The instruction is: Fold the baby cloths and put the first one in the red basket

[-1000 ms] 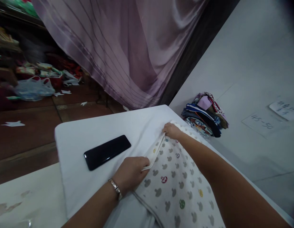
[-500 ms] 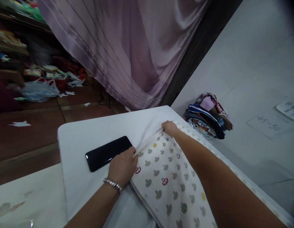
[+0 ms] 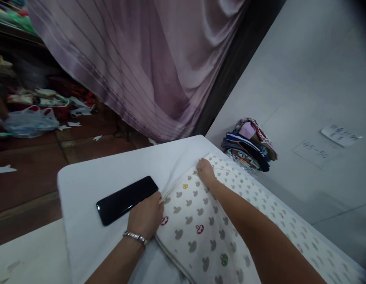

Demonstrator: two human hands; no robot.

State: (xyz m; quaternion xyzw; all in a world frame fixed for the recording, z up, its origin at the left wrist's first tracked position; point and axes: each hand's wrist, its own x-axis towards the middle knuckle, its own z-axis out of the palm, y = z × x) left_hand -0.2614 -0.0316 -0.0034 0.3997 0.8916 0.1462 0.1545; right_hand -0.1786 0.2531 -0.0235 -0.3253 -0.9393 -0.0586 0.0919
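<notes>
A mauve curtain [image 3: 135,71] is hanging across the far side of the room in the head view, and a pale wall [image 3: 301,75] is rising on the right, with a handwritten paper note [image 3: 339,136] showing on it. Over on the left, a plastic bag [image 3: 32,121] is sitting on the reddish floor [image 3: 32,157] among paper scraps. A pile of folded clothes [image 3: 249,146] is standing against the wall, just beyond the white-covered table [image 3: 91,173].

On that table a mushroom-print cloth [image 3: 197,215] is lying towards the wall side, in front of the person. The left hand [image 3: 146,213], a silvery bracelet [image 3: 135,237] at its wrist, is closing its fingers around the cloth's edge, right beside a black phone [image 3: 128,199]. The right hand [image 3: 206,171] is resting with curled fingers near the cloth's far end; I can't tell whether it is pinching the fabric or only pressing on it.

As I judge it, the cloth is only partly flat: beyond the right forearm the same print is lying fairly smooth, while the nearer part is slanting and its edge is bunching at the left hand. That nearer stretch is what's left unsmoothed.
</notes>
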